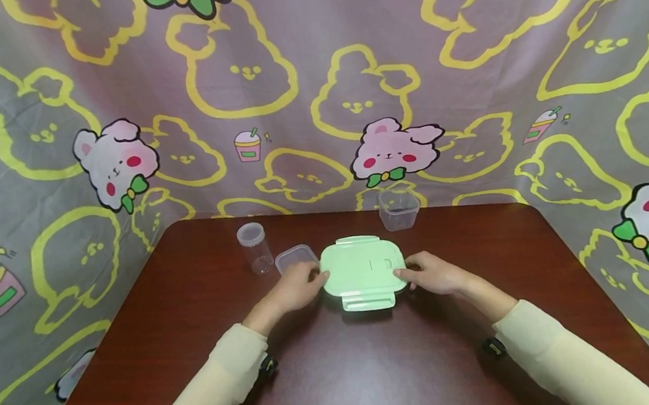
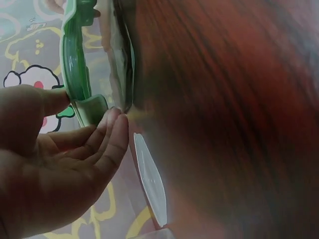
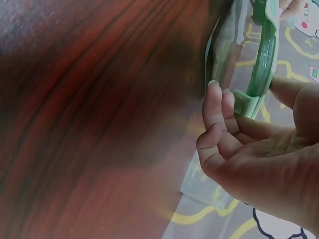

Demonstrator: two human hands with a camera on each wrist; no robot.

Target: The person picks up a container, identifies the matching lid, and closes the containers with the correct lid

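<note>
At opposite ends, each half-curled hand (image 1: 299, 287) (image 1: 436, 274) pinches the green lid (image 1: 357, 268).

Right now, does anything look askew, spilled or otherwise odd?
Yes: the green lid has its near flap and far flap sticking outward, apparently unfastened. No spill or damage stands out.

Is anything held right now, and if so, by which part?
Yes, the green lid: the left hand grips its left end, the right hand its right end, each thumb on its top.
</note>
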